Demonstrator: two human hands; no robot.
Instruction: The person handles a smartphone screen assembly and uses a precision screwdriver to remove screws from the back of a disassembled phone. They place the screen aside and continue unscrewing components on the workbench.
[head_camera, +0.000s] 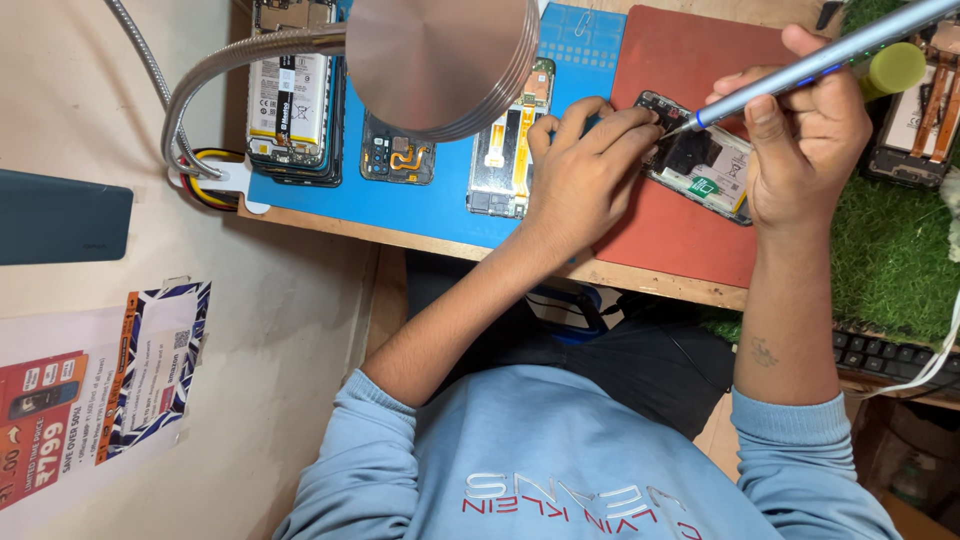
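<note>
An opened phone (705, 170) with its back cover off lies on a red mat (680, 70). My left hand (585, 170) rests on the phone's left end, fingers pressing it down. My right hand (810, 140) grips a silver-blue screwdriver (810, 65) with a yellow-green cap, and its tip touches the phone's upper left part near the camera area. My right palm covers the phone's right end.
A blue mat (440, 200) carries three other opened phones (290, 100) (398, 152) (510, 150). A gooseneck lamp head (440, 60) hangs over them. Green artificial turf (890, 260) with another opened phone (915, 120) lies right, a keyboard (885, 355) below it. A poster (100, 390) sits left.
</note>
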